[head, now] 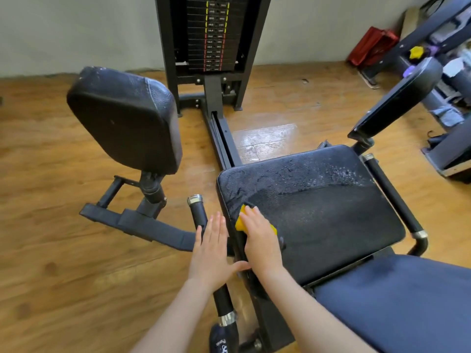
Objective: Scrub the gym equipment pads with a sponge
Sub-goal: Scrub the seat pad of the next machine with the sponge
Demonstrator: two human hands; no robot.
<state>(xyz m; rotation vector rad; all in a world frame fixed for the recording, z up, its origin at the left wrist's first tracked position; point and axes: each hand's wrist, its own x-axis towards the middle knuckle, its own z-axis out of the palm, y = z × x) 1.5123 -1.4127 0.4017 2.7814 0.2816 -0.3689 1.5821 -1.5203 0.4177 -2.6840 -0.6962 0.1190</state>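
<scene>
A black seat pad of a gym machine fills the middle right, wet and foamy toward its far right corner. My right hand presses a yellow sponge onto the pad's near left edge, fingers curled over it. My left hand hovers flat with straight fingers over the black side handle, left of the seat. A second black pad stands tilted at the left, with wet streaks on its top. A third pad is angled at the right.
The weight stack rises at the back centre, its rail running to the seat. A wet patch shines on the wooden floor. Another handle flanks the seat's right. A red bag and other equipment crowd the far right.
</scene>
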